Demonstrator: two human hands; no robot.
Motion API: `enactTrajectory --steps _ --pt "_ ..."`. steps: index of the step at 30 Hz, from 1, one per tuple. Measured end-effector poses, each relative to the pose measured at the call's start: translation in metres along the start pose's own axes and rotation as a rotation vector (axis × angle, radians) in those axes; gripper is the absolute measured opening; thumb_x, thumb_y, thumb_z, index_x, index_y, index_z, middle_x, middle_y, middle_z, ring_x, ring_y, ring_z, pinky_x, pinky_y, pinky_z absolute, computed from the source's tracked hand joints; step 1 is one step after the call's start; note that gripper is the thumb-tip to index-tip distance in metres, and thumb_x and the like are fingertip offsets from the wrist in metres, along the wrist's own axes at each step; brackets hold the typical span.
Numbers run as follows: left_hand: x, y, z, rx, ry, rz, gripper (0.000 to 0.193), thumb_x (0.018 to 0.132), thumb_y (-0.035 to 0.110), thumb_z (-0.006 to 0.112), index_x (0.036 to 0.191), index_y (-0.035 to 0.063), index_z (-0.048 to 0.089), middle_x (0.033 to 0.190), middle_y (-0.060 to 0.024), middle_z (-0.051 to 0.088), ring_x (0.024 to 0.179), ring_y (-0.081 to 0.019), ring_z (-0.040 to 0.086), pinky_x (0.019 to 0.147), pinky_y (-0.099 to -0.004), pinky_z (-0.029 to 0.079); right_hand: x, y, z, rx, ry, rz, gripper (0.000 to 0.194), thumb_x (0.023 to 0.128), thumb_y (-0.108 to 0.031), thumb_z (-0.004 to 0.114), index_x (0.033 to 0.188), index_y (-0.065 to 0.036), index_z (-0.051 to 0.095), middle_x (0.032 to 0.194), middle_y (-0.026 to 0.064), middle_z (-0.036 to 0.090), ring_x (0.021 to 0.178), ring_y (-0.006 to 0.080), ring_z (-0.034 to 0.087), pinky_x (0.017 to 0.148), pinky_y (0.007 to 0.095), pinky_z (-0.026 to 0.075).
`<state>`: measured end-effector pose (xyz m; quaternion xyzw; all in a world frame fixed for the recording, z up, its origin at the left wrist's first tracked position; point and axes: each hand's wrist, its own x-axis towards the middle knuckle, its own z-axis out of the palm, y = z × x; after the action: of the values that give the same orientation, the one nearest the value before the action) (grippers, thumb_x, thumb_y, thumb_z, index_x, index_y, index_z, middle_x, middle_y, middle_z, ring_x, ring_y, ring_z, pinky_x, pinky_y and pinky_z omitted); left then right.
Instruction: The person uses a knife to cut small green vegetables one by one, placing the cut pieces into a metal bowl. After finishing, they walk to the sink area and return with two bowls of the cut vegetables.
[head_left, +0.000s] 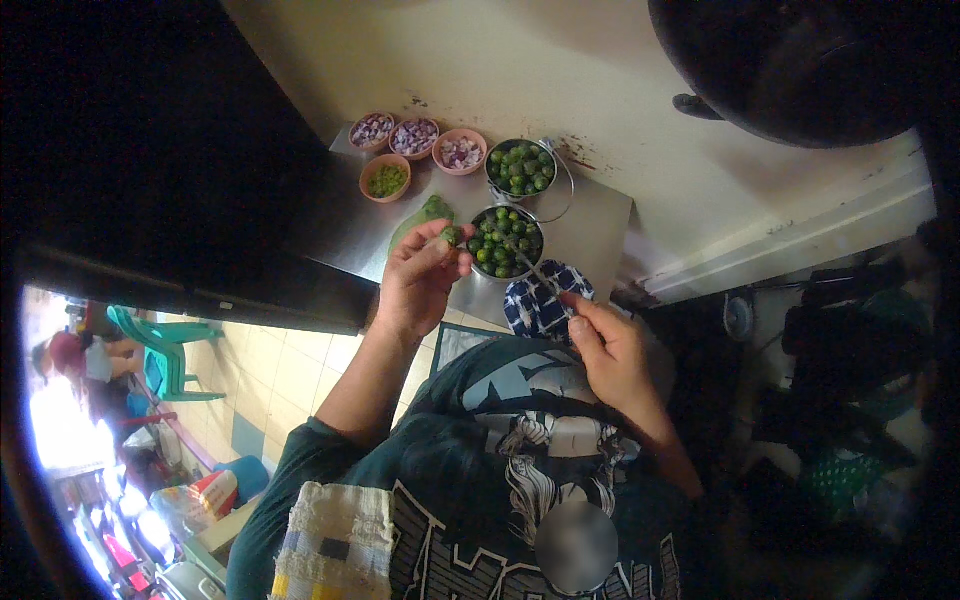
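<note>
Between the fingertips of my left hand is a small green citrus fruit. My right hand grips a knife, its thin blade pointing up and left over a metal pail of green citrus fruits. Behind that pail stands a second metal pail, also full of green fruits, with its wire handle tipped to the right. A green plastic bag lies behind my left hand. A blue and white patterned cloth is beneath the knife, near my right fingers.
Several pinkish bowls stand at the back left of the steel table: chopped onion in some, chopped green pieces in one. A dark round pan is at the upper right. Green plastic chairs and a person are at the far left.
</note>
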<state>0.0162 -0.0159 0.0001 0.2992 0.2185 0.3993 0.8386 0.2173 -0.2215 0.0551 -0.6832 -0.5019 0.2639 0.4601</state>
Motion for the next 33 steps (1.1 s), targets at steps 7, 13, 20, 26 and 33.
enactTrajectory --steps 7,13,20,26,33 --pt "-0.002 -0.016 0.006 -0.03 -0.039 0.093 0.029 0.092 0.014 0.079 0.116 0.0043 0.065 0.11 -0.0109 0.075 0.093 -0.0204 0.072 0.084 -0.0356 0.058 0.0 -0.005 0.001 -0.05 -0.016 -0.135 0.033 0.098 -0.01 0.067 0.129 0.001 0.069 0.088 0.0157 0.068 0.073 0.024 0.064 0.068 0.0354 0.05" --pt "-0.006 -0.023 0.014 -0.025 0.006 0.141 0.022 0.091 0.003 0.077 0.111 0.0019 0.069 0.107 -0.0089 0.075 0.093 -0.0181 0.071 0.083 -0.0327 0.057 -0.002 -0.013 0.001 -0.141 -0.022 -0.155 0.035 0.097 -0.012 0.069 0.13 -0.002 0.07 0.091 0.0151 0.066 0.075 0.0281 0.065 0.068 0.038 0.052" --pt "-0.006 -0.022 0.021 0.105 0.138 0.186 0.02 0.089 -0.009 0.072 0.108 -0.0017 0.071 0.106 -0.011 0.075 0.089 -0.0166 0.071 0.082 -0.0289 0.056 -0.005 -0.033 -0.007 -0.308 0.009 -0.192 0.036 0.097 -0.015 0.07 0.131 -0.005 0.071 0.092 0.0161 0.065 0.078 0.0341 0.065 0.07 0.0411 0.053" --pt "-0.005 -0.021 0.023 0.19 0.156 0.24 0.016 0.089 -0.009 0.073 0.104 -0.0033 0.071 0.104 -0.0116 0.076 0.091 -0.0176 0.071 0.085 -0.0309 0.056 -0.004 -0.04 -0.007 -0.304 0.008 -0.178 0.035 0.097 -0.015 0.07 0.131 -0.005 0.07 0.094 0.0167 0.065 0.08 0.035 0.067 0.071 0.0419 0.054" --pt "-0.012 -0.036 0.035 0.161 0.077 0.302 0.013 0.087 -0.008 0.077 0.096 -0.0012 0.071 0.101 -0.0107 0.076 0.093 -0.018 0.071 0.088 -0.0336 0.058 0.003 -0.038 -0.001 -0.21 0.005 -0.154 0.034 0.098 -0.013 0.069 0.131 -0.004 0.069 0.091 0.0168 0.065 0.076 0.0315 0.065 0.068 0.0402 0.052"
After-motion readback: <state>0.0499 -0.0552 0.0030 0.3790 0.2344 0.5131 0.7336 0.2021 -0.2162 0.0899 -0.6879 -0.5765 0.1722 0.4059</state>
